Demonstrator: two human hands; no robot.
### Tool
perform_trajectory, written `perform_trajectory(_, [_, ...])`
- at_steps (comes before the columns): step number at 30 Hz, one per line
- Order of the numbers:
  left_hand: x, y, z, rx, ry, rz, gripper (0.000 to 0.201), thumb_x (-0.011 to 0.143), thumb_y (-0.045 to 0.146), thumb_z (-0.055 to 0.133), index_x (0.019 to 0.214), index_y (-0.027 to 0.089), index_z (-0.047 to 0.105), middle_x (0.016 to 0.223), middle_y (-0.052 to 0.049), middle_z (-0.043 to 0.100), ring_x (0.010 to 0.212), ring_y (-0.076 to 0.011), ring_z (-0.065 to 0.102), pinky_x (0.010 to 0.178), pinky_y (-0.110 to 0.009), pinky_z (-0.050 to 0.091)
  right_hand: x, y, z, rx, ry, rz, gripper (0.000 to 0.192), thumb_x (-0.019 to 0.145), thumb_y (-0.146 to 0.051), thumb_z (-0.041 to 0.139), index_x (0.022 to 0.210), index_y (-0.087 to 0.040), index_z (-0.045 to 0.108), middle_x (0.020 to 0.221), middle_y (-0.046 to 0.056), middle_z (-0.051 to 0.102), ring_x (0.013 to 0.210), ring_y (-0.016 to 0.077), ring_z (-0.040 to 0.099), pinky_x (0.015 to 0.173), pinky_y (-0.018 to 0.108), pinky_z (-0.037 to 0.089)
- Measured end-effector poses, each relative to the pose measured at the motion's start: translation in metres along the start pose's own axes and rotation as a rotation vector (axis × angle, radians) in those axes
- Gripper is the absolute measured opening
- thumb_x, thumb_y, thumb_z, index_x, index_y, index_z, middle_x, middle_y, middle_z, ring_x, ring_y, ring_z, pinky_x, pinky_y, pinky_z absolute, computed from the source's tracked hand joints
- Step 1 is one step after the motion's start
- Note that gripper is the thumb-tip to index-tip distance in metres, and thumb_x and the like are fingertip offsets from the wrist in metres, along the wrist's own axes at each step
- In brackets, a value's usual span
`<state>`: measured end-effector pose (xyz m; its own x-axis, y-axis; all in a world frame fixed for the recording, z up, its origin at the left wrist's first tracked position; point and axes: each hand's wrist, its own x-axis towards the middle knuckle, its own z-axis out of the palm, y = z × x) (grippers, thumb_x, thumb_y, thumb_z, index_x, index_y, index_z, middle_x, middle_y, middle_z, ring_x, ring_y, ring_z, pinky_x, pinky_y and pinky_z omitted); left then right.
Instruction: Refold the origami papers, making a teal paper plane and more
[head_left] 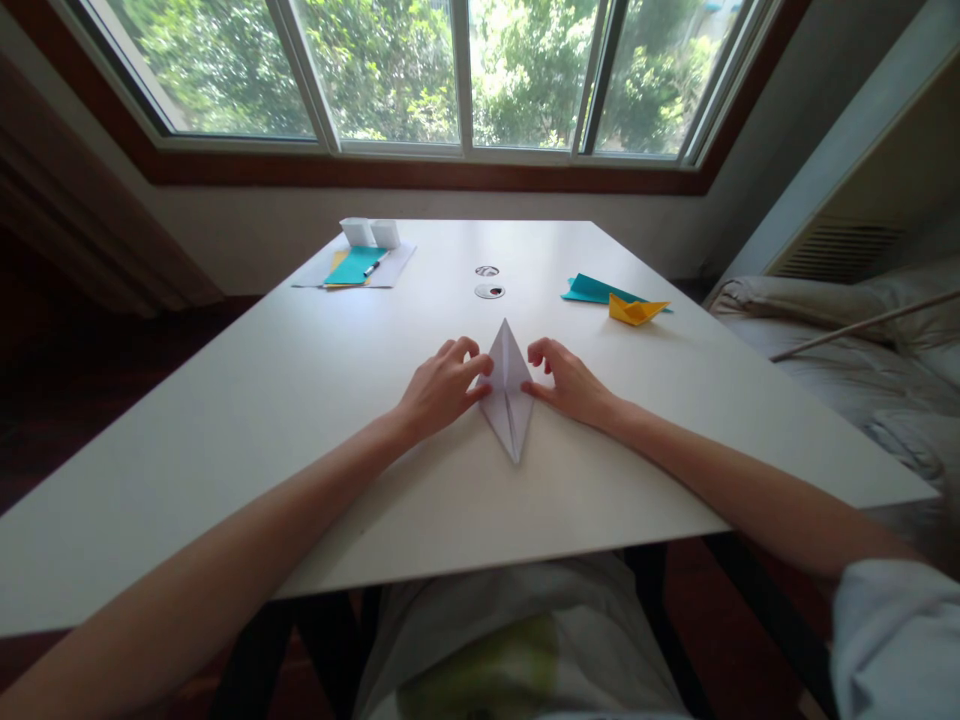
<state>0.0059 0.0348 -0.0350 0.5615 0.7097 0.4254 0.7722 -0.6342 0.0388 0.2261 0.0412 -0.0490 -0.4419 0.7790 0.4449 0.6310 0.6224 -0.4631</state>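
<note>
A sheet of white paper (511,400), folded into a narrow diamond with a crease down its middle, lies on the table in front of me. Its points face toward and away from me. My left hand (448,383) is at the left corner of the diamond, index finger and thumb on the paper's edge and the other fingers curled. On the opposite corner rests the thumb of my right hand (566,383), its fingers bent above the edge. Both forearms lie along the tabletop.
On the white table (247,420), a blue-green folded paper plane (600,290) and a yellow paper boat (634,311) stand back right. Back left are coloured sheets (354,267), a pen (376,264) and two small white boxes (371,233). Round cable-hole covers (489,291) sit mid-table.
</note>
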Motion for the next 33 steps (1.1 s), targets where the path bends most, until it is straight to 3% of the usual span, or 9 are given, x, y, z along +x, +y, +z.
perform_trajectory(3, [-0.001, -0.002, 0.002, 0.008, -0.008, 0.019, 0.014, 0.083, 0.031, 0.053, 0.089, 0.025, 0.064, 0.102, -0.005, 0.050, 0.087, -0.0185, 0.049, 0.062, -0.028, 0.044, 0.000, -0.003, -0.002, -0.151, -0.020, -0.123, 0.013, 0.078, -0.023, 0.057, 0.091, -0.021, 0.056, 0.101, 0.007, 0.052, 0.093, 0.0204, 0.049, 0.082, 0.035, 0.042])
perform_trajectory(7, [-0.002, -0.004, 0.004, -0.015, -0.034, 0.015, 0.018, 0.083, 0.033, 0.052, 0.092, 0.028, 0.067, 0.102, -0.005, 0.051, 0.087, -0.0188, 0.048, 0.065, -0.029, 0.045, 0.000, -0.003, -0.003, -0.255, -0.067, -0.148, 0.013, 0.082, -0.025, 0.054, 0.089, -0.023, 0.065, 0.102, 0.007, 0.055, 0.092, 0.0209, 0.048, 0.082, 0.035, 0.043])
perform_trajectory(17, [-0.002, -0.003, 0.003, -0.071, -0.195, -0.033, 0.035, 0.082, 0.049, 0.047, 0.103, 0.028, 0.065, 0.106, -0.005, 0.055, 0.094, -0.0226, 0.048, 0.080, -0.036, 0.044, 0.000, -0.002, -0.003, -0.198, -0.177, -0.159, 0.023, 0.083, -0.030, 0.051, 0.097, -0.021, 0.067, 0.098, 0.005, 0.067, 0.094, 0.0209, 0.052, 0.086, 0.035, 0.040])
perform_trajectory(28, [-0.001, -0.006, -0.001, -0.043, -0.468, -0.140, 0.088, 0.063, 0.081, 0.038, 0.136, 0.031, 0.033, 0.142, -0.010, 0.030, 0.128, -0.0348, 0.023, 0.098, -0.053, 0.025, 0.001, -0.003, -0.010, -0.232, -0.405, -0.091, 0.070, 0.072, -0.063, 0.052, 0.129, -0.022, 0.046, 0.133, 0.008, 0.047, 0.118, 0.0326, 0.038, 0.094, 0.049, 0.033])
perform_trajectory(33, [-0.002, -0.004, 0.000, -0.045, -0.580, -0.123, 0.109, 0.055, 0.082, 0.043, 0.142, 0.024, 0.012, 0.149, -0.015, 0.010, 0.134, -0.0363, 0.008, 0.103, -0.055, 0.010, -0.001, -0.004, -0.011, -0.235, -0.483, -0.071, 0.094, 0.063, -0.073, 0.051, 0.137, -0.018, 0.033, 0.142, 0.011, 0.034, 0.127, 0.0356, 0.027, 0.101, 0.051, 0.025])
